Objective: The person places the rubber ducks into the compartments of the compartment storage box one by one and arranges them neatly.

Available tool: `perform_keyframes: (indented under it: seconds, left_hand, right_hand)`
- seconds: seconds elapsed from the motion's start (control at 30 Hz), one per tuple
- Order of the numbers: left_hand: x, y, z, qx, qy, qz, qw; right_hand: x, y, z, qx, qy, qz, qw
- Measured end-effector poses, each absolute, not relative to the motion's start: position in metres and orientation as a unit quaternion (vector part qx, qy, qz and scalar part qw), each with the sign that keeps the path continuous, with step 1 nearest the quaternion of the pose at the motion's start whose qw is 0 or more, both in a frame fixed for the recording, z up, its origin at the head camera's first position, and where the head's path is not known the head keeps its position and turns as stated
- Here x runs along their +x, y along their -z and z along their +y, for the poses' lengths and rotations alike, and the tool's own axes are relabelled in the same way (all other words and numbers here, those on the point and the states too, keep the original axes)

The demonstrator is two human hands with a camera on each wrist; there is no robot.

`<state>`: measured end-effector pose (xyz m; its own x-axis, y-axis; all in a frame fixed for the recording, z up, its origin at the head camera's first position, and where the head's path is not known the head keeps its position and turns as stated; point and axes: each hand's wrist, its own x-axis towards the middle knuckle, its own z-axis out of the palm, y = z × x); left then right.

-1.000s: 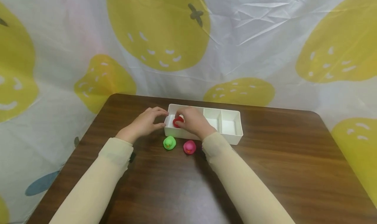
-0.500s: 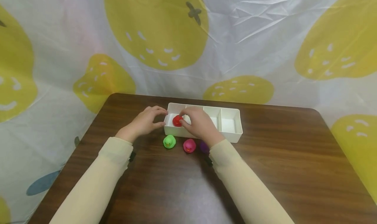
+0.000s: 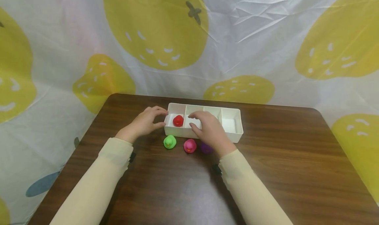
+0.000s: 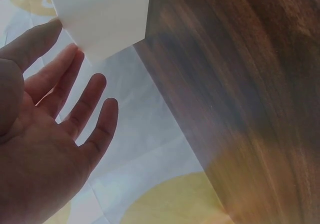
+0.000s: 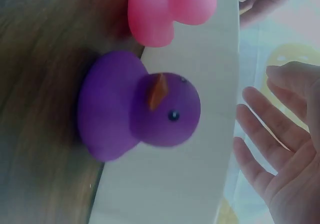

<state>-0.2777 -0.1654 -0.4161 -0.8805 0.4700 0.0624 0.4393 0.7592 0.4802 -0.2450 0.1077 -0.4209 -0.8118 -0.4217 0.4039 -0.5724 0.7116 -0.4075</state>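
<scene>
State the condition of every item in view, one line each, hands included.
White four-compartment tray, upright, open-topped
Red toy duck, in the tray's leftmost compartment, not held
Green toy duck, upright on the table
Pink toy duck, upright on the table
Purple toy duck, upright on the table
Left hand, loose grip at the tray's left end
Right hand, open grip, holding nothing

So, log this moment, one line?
left hand: touches tray; right hand: empty, over tray; red duck: in tray; green duck, pink duck, purple duck: on table
</scene>
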Motion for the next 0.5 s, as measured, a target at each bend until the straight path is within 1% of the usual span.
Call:
perform_keyframes:
  seconds: [0.27, 0.5]
  left_hand:
    - [-0.276, 0.414, -0.166, 0.234, -0.256, 0.937, 0.042]
    - [-0.278, 0.416, -0.165, 0.232, -0.258, 0.937, 0.046]
  right_hand:
    - [-0.231, 0.416, 0.117, 0.264, -0.283, -0.909, 0.157]
    - [-0.226, 0.419, 0.13, 0.248, -0.267, -0.917, 0.161]
